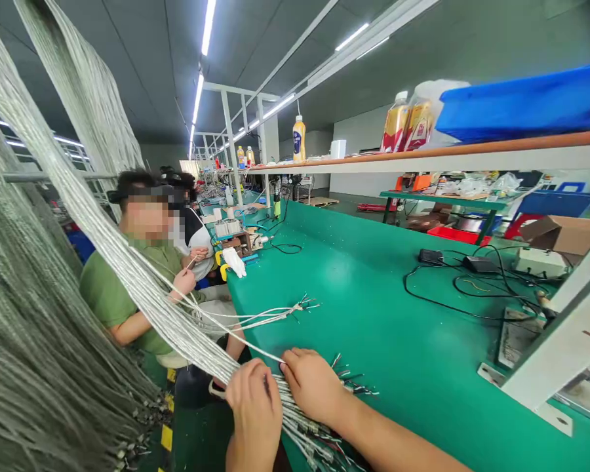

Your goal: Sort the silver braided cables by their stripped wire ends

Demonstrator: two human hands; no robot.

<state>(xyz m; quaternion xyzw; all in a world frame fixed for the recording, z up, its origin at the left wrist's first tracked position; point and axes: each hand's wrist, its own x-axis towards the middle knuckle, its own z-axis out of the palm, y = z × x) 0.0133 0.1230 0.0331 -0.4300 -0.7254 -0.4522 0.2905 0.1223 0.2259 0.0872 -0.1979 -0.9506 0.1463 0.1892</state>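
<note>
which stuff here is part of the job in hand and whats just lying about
In the job:
thick bundle of thin silvery cables
left hand and right hand, both at the bundle
smooth green tabletop

Apparently just lying about:
two black power adapters
yellow drink bottle with blue label
blue plastic bin
open brown cardboard box

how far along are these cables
Looks done: coloured inner wires are exposed at the bundle's ends. In hand: the left hand curls over the white bundle; the right hand seems to pinch one cable. Possibly left: a few cables lie apart, also exposed; the total remaining is unclear.
</note>
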